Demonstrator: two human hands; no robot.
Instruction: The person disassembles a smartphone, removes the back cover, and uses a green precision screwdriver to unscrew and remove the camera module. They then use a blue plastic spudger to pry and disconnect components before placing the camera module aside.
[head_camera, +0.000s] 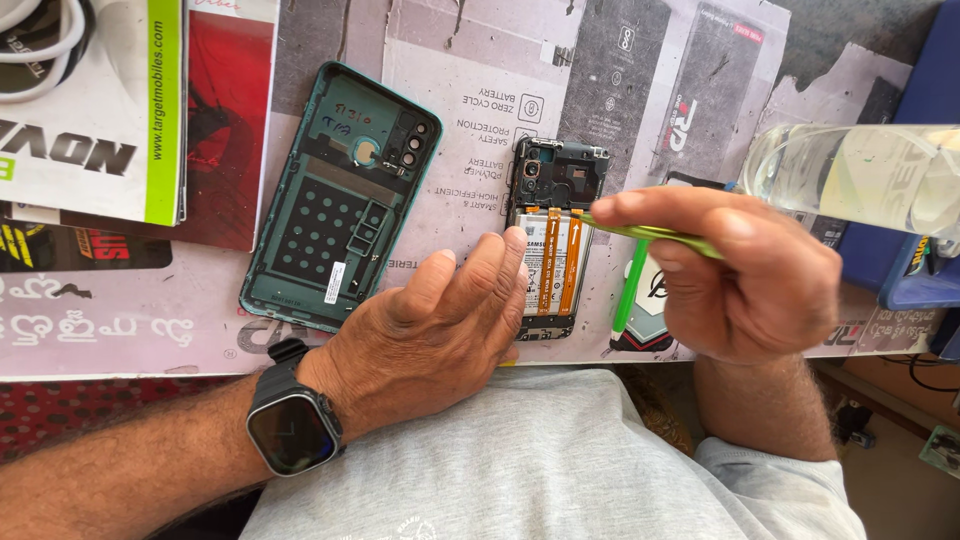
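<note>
Opened black smartphone with exposed white battery and two orange flex ribbons (553, 240) lies flat near the front edge of the poster-covered worktable (120, 330), right of middle. Long axis runs front-to-back; camera end points to the far edge. Left hand (435, 335) presses its left side, fingers together and flat. Right hand (745, 270) pinches thin yellow-green tweezers (650, 234), tip at the battery's upper right corner. Judgement: keep the tip shallow, pry away from the ribbons, hold the body steady. Detached teal plastic back cover (340, 195) lies just left.
</note>
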